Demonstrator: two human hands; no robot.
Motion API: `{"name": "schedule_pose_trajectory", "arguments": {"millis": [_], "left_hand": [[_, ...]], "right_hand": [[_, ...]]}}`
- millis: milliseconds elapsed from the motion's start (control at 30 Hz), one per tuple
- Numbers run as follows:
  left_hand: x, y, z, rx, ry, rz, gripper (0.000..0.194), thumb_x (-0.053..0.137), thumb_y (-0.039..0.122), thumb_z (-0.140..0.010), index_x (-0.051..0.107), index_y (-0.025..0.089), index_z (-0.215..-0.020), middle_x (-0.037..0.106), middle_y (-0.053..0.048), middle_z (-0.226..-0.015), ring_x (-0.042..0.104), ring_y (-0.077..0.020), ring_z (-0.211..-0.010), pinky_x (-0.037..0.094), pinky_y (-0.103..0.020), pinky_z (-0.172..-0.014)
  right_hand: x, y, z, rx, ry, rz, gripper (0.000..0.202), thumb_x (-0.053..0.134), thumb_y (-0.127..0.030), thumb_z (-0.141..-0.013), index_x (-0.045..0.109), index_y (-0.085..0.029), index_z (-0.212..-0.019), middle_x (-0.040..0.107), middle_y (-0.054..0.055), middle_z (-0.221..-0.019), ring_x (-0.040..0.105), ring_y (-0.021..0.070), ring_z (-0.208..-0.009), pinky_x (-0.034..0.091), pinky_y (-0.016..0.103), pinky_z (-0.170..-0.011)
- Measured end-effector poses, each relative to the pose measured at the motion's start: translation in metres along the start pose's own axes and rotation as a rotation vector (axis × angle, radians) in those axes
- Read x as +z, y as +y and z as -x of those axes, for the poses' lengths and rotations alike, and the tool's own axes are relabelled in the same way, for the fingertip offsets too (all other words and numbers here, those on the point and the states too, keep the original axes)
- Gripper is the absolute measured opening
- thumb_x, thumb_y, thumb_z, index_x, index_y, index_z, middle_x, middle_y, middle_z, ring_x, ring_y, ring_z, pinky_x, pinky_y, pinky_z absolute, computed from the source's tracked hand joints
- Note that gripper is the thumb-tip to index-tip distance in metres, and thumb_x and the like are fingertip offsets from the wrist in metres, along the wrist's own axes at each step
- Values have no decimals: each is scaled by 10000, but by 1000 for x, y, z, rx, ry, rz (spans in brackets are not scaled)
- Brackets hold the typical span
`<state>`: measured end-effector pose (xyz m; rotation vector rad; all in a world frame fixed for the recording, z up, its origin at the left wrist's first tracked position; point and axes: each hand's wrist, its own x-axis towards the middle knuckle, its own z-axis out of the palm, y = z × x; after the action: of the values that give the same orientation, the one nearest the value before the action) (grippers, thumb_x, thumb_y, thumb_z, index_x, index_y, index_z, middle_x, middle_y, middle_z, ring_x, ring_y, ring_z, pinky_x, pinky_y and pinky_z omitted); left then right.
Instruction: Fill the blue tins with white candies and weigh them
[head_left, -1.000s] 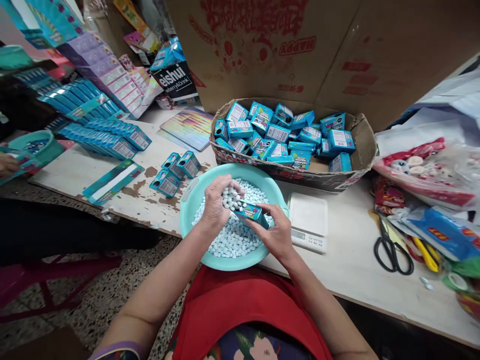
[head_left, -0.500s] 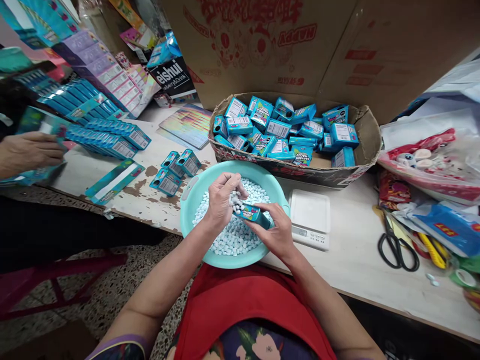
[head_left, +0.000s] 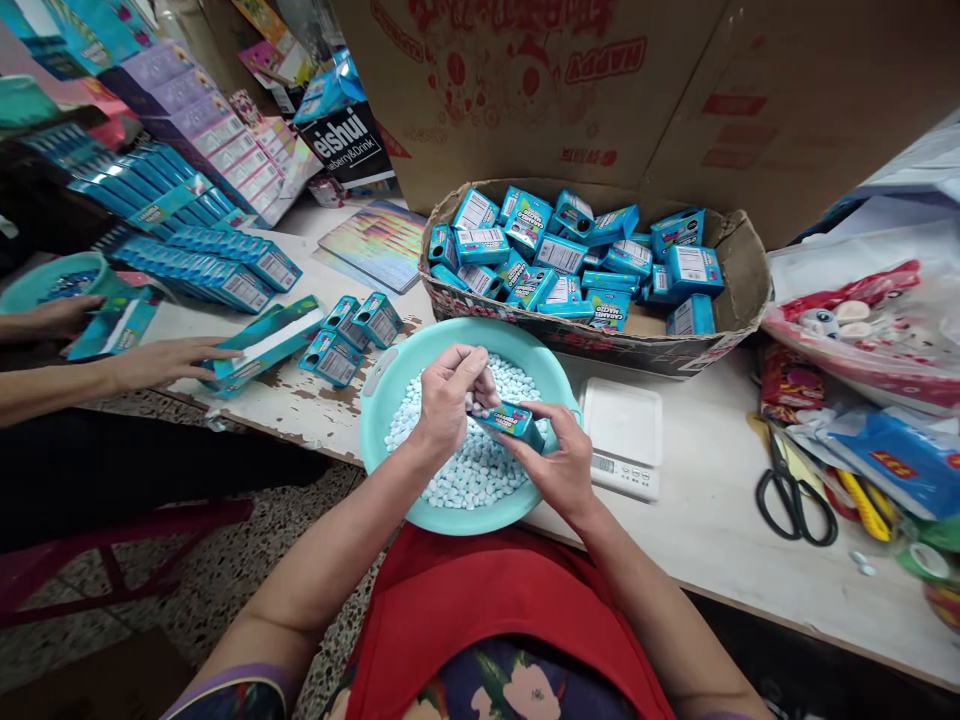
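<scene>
My right hand (head_left: 561,452) grips a small blue candy box (head_left: 513,424) between thumb and fingers, tilted on its side above the basin. At the box's left end my left hand (head_left: 450,392) is closed, fingertips against the opening, with a few pale candies (head_left: 474,402) showing under them. Below both hands stands a turquoise basin (head_left: 381,440) holding many small light-blue candies (head_left: 469,475). Several open blue boxes (head_left: 334,357) stand on the table just left of the basin.
A low cardboard tray (head_left: 731,290) full of blue boxes lies behind the basin. To the right are a white scale (head_left: 622,425), black scissors (head_left: 795,500) and plastic bags (head_left: 847,300). At left, a co-worker's hand (head_left: 169,362) touches a flat blue carton (head_left: 266,345).
Fewer candies show at my left fingertips, which are now closer to the box's opening. The co-worker's hand has moved right onto the flat carton, and a second basin shows at far left.
</scene>
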<state>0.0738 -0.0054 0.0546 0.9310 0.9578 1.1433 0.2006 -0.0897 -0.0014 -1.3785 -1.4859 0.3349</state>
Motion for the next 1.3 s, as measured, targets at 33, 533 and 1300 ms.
{"name": "schedule_pose_trajectory", "arguments": {"millis": [33,533,1300], "left_hand": [[0,0,1,-6,-11,1,275,671,418,-762,539,180,-719,557,38,-562,552,-94,-442,412,-200,-431],[-61,-14,-9,132,-135,-749,246,609,440,-793,652,198,-787,652,-61,-827,596,-226,-841,477,-375,-838],[-58,1,2,-208,-75,-152,308,645,469,-743,539,186,-687,470,41,-528,360,-62,-360,204,-187,-337]], "right_hand": [[0,0,0,-3,2,-5,321,749,-344,-768,627,-255,-1051,700,29,-918,635,207,-851,487,362,-777],[2,8,5,296,258,-156,384,760,-348,-744,631,-218,-1081,662,48,-1003,631,204,-918,509,376,-860],[0,4,3,166,132,-41,335,737,-348,-772,630,-246,-1073,674,37,-969,640,210,-893,522,381,-823]]}}
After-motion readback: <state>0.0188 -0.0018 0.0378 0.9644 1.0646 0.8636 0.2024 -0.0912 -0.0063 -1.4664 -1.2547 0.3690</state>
